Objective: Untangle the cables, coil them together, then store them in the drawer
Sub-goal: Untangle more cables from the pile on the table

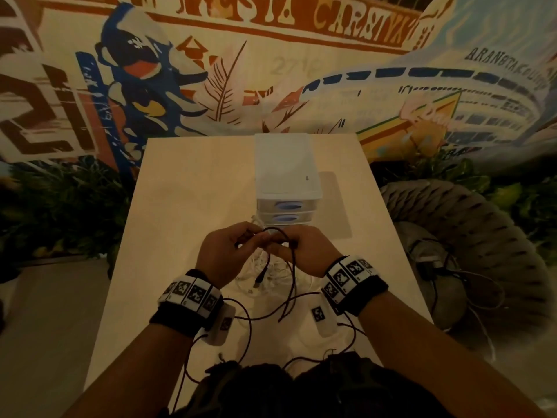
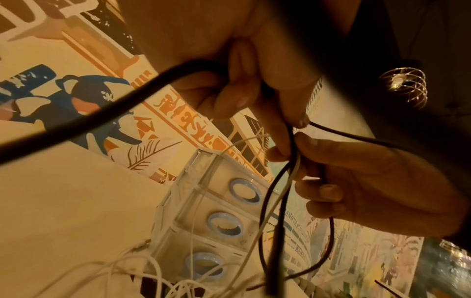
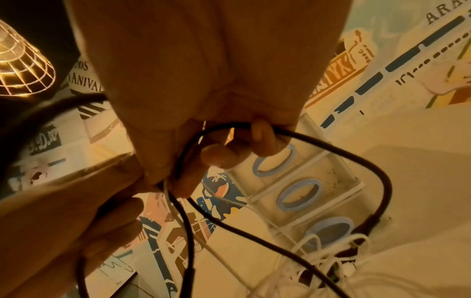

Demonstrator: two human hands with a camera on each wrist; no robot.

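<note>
Cables, thin, black and white, pinched between hands.

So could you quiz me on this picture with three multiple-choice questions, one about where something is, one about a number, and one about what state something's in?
1. Where does the drawer unit stand?
A. on the table beyond the hands
B. on the floor
C. on the person's lap

2. How many drawer fronts with blue handles does the left wrist view show?
A. one
B. three
C. five

3. What are the hands doing?
A. resting flat on the table
B. both pinching cables
C. pulling a drawer open

Answers:
1 A: it sits on the table, just past the hands.
2 B: three blue oval handles stack down its front.
3 B: the left hand and right hand hold the black cable up, the white cable tangled below; all drawers look closed.
</note>
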